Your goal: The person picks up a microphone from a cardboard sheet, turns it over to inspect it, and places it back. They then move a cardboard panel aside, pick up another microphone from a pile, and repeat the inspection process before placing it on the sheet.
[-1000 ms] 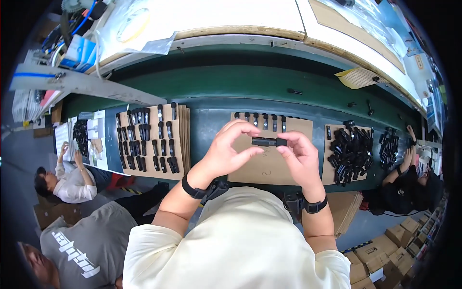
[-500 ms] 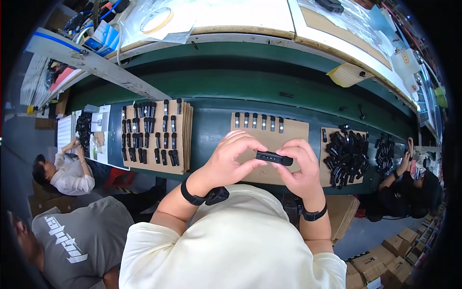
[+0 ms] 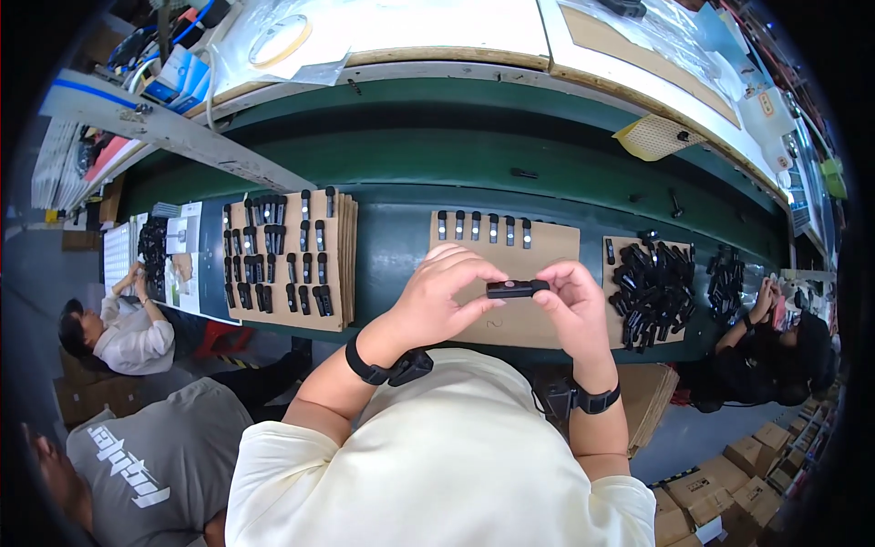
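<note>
Level between my two hands is a small black clip-on microphone [image 3: 512, 289] with a rounded dark cap at its right end. My left hand [image 3: 439, 299] is closed on its left end, thumb below and index finger above. At the capped end, my right hand [image 3: 580, 314] grips it with thumb and fingers. Beneath them lies a brown cardboard sheet [image 3: 550, 321] with a small dark squiggle on it. Along the sheet's far edge runs a row of similar microphones [image 3: 475, 226], caps pointing away from me.
To the right, a heap of black microphones [image 3: 652, 294] covers another cardboard piece. Stacked cardboard sheets [image 3: 349, 264] on the left carry several rows of them. A white-topped bench [image 3: 437, 27] rises beyond the green work surface [image 3: 392, 246]. Other people sit at both sides.
The microphone has been turned about its long axis: the face with small dots no longer shows, and a plainer dark side does. My view has shifted slightly.
</note>
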Tool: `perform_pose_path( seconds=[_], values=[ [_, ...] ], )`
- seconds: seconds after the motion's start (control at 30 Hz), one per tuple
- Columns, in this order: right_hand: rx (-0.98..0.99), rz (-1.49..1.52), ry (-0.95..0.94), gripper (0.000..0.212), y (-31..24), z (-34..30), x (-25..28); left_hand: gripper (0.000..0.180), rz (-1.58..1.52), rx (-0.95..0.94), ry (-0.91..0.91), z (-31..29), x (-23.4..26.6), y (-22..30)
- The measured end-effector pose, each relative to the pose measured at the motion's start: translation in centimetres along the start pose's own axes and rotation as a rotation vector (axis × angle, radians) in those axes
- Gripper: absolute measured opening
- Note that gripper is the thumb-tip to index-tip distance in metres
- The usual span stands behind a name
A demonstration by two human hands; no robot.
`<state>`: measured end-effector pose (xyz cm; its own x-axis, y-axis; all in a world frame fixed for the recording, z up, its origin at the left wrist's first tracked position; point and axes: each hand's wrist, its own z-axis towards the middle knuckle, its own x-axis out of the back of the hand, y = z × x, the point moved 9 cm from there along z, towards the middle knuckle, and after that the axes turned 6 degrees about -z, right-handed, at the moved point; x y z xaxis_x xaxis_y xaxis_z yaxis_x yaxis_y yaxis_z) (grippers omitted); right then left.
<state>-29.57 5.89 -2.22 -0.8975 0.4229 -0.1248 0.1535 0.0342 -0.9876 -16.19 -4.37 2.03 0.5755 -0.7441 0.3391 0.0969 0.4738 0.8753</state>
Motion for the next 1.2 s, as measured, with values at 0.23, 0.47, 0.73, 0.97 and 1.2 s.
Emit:
perform_pose_path(
  seconds=[0.23,0.47,0.73,0.97,1.2],
  values=[
    [-0.145,-0.273,0.060,0.026,8.1,3.8,8.6,0.019,0.159,0.175,0.094,0.4,2.6,-8.6],
    [-0.174,-0.674,0.075,0.022,17.9,9.9,13.6,0.011,0.200,0.408,0.169,-0.7,5.8,-18.1],
    [-0.164,-0.936,-0.022,0.022,21.7,13.8,12.9,0.012,0.247,0.477,0.116,2.0,5.9,-24.0],
    [-0.167,-0.956,-0.040,0.022,22.7,14.1,13.3,0.016,0.290,0.593,-0.044,8.3,1.9,-29.1],
    [-0.187,-0.815,0.039,0.023,19.9,12.8,13.5,0.025,0.474,0.635,-0.217,12.4,-3.5,-34.5]
  ],
)
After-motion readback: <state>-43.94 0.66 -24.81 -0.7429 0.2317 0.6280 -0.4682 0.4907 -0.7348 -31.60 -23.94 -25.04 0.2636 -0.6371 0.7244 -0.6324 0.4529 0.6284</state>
